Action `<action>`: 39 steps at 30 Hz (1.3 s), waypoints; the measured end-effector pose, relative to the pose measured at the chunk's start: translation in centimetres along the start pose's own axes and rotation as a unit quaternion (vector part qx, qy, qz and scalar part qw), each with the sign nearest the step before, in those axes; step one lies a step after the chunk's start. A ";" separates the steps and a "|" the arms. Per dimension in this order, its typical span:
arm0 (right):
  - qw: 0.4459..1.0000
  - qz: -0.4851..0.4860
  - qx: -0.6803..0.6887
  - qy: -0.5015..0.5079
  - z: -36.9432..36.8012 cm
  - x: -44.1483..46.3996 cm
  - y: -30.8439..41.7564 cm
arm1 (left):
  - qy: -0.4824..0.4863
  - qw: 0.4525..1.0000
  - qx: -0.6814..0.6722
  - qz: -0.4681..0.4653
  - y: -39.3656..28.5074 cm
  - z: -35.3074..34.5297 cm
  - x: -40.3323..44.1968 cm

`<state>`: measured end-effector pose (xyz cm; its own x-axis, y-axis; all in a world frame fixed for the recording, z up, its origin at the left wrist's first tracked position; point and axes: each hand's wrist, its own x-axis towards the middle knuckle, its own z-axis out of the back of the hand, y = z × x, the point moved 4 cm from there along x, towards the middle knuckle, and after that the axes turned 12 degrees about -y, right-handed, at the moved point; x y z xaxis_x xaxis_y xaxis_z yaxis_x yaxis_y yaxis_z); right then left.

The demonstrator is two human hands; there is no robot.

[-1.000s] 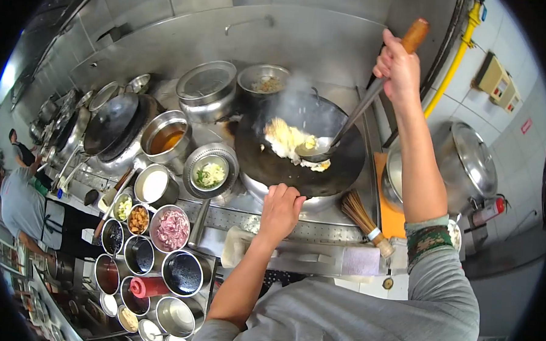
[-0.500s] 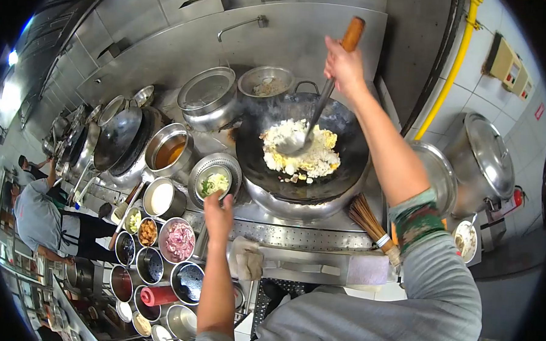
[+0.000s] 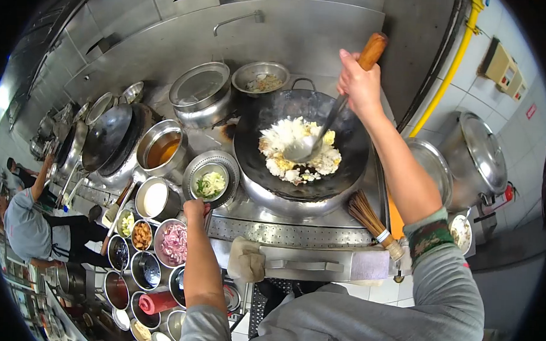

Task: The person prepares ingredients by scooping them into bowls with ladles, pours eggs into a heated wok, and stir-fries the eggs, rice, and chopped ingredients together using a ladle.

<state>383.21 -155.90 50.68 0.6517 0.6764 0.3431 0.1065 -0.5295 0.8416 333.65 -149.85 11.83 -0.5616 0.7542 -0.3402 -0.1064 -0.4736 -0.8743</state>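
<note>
My right hand (image 3: 361, 86) is wrapped round the shaft of a wok ladle (image 3: 335, 115), just below its wooden grip. The ladle's bowl presses into fried rice with egg (image 3: 293, 136) inside a black wok (image 3: 349, 165). My left hand (image 3: 195, 209) is closed at the handle of a perforated strainer (image 3: 193, 167), left of the wok; the fingers are partly hidden. A small bowl (image 3: 225, 172) sits in that strainer and holds chopped greens (image 3: 211, 185).
Several metal pots of ingredients stand at left, including sliced pink meat (image 3: 173, 242) and a red bottle (image 3: 157, 302). A bamboo brush (image 3: 371, 217) leans right of the wok. A cloth (image 3: 246, 261) hangs on the front edge. A co-worker (image 3: 30, 221) stands far left.
My left hand has moved down and left, from raised with fingers apart to closed at the strainer's handle. The ladle has shifted slightly right through the rice.
</note>
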 end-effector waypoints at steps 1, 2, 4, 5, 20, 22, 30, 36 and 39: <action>1.000 0.005 -0.004 -0.004 0.1 0.9 0.3 | 0.006 1.000 -0.012 0.017 -0.3 -0.2 -0.1; 0.999 0.029 0.006 -0.024 0.6 1.8 1.0 | 0.010 0.999 -0.028 0.034 -0.8 -0.6 0.0; 0.996 0.066 0.022 -0.060 1.7 2.7 2.0 | 0.012 0.995 -0.075 0.069 -0.5 -1.1 0.4; 0.987 0.093 -0.067 -0.111 2.1 2.2 0.2 | 0.013 0.992 -0.094 0.079 0.0 -1.3 0.8; 0.986 0.098 0.111 0.078 3.3 -1.9 17.5 | 0.111 0.948 -0.105 -0.280 -19.0 0.9 -16.1; 0.977 0.128 0.125 0.115 2.6 -2.3 18.2 | 0.100 0.896 0.006 -0.433 -20.9 -3.9 -18.6; 0.983 0.144 0.108 0.046 2.7 -1.1 17.7 | -0.083 0.824 0.011 -0.561 -21.0 -9.5 -21.8; 0.996 0.022 0.032 0.080 4.7 2.4 1.8 | 0.075 0.916 -0.392 -0.046 -13.4 -0.9 -20.3; 0.999 0.009 -0.038 -0.025 7.1 2.4 -2.6 | 0.033 0.888 -0.459 0.022 -9.2 7.7 -21.0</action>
<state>389.83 -156.50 46.34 0.6903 0.6392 0.3390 0.0374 -0.4995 0.8655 340.10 -164.80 29.63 -0.4953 0.7837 -0.3748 0.6454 0.0432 -0.7626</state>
